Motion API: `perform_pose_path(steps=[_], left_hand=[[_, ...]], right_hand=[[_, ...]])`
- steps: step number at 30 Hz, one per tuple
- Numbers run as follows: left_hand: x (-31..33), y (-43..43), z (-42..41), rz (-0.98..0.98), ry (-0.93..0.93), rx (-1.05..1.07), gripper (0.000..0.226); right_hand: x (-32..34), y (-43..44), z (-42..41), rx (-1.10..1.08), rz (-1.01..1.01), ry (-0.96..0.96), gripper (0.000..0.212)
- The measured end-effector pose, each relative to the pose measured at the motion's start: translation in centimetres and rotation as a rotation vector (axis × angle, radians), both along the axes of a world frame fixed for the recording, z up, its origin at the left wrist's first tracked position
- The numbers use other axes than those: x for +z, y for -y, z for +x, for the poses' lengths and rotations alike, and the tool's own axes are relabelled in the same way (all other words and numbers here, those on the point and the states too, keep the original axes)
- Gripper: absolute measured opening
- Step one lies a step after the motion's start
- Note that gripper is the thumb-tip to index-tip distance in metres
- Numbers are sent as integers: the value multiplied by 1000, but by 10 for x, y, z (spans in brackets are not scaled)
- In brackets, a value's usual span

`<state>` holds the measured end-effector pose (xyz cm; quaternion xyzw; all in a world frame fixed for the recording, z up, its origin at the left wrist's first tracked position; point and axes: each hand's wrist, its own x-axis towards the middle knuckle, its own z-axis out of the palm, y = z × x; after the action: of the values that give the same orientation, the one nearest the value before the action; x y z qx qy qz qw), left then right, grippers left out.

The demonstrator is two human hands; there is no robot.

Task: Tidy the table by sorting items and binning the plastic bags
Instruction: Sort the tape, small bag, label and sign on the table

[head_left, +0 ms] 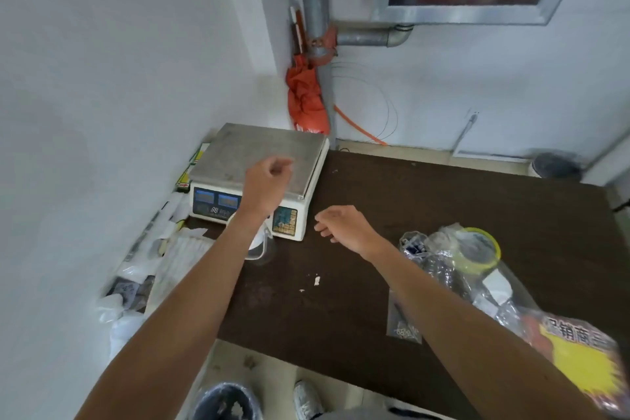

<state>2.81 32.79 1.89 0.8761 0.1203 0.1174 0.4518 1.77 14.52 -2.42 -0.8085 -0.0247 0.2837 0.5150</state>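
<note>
My left hand [267, 182] hovers over the front edge of the weighing scale [269, 150], fingers curled loosely with nothing in them. Just right of the scale's keypad, my right hand [344, 225] floats above the dark brown table [443, 194], fingers apart and empty. Clear plastic bags [456, 266] lie heaped on the right side of the table with a roll of yellow tape [479, 251] among them. A small clear bag of metal parts [404, 324] rests near my right forearm. A black-lined bin [226, 402] stands on the floor below the table's near edge.
A white cup [260, 242] sits in front of the scale under my left wrist. White bags and papers [150, 269] pile up along the left wall. A red-and-yellow printed bag [579, 355] lies at the near right. Small paper scraps [317, 280] dot the table's middle.
</note>
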Motion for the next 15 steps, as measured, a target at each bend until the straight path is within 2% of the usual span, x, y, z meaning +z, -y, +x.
perform_pose_path(steps=[8,15], left_hand=[[-21,72,12,-168,-114,-146,13],[-45,136,1,-153,-292,-351,16]], right_hand=[[3,83,3,-58,-275,196,31],[20,151,5,-100,-436,402,33]])
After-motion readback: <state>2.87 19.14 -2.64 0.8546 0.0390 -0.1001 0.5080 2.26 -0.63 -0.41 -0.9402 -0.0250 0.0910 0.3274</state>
